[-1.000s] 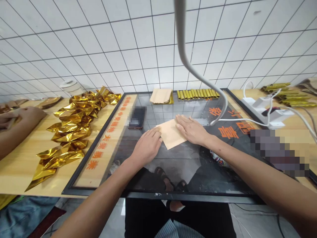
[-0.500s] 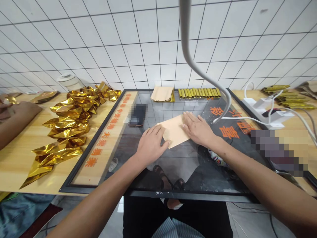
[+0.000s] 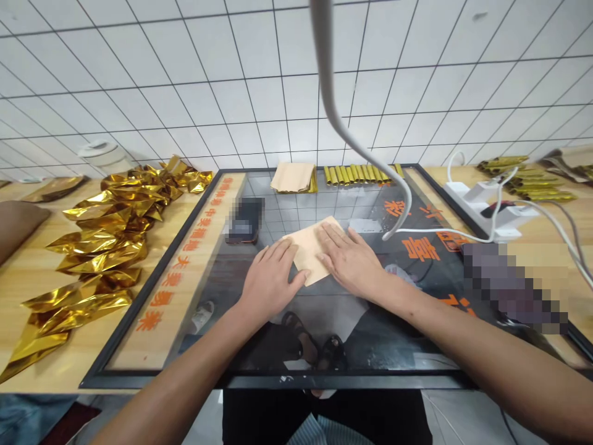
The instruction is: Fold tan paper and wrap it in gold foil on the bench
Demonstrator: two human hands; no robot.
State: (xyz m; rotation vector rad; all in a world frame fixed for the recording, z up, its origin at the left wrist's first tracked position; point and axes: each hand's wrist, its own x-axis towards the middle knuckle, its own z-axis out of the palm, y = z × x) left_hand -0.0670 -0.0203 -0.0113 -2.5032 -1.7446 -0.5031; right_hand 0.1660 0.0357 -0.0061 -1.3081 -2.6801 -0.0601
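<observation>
A tan paper sheet (image 3: 309, 247) lies on the glass panel (image 3: 324, 309) in front of me. My left hand (image 3: 269, 278) rests flat on the sheet's left edge, fingers stretched out. My right hand (image 3: 349, 259) presses flat on the sheet's right half, fingers spread toward the far side. Most of the sheet is covered by the two hands; only its middle strip and near corner show.
A pile of gold foil pieces (image 3: 92, 235) lies on the wooden bench at left, by another person's arm (image 3: 18, 222). A stack of tan sheets (image 3: 291, 177) and a row of gold rolls (image 3: 356, 174) sit at the far edge. A white power strip (image 3: 486, 204) with cables is at right. A dark phone (image 3: 243, 219) lies on the glass.
My right hand slid left over the sheet, covering more of it. My left hand stayed at the left edge. The other person's arm at left drew back.
</observation>
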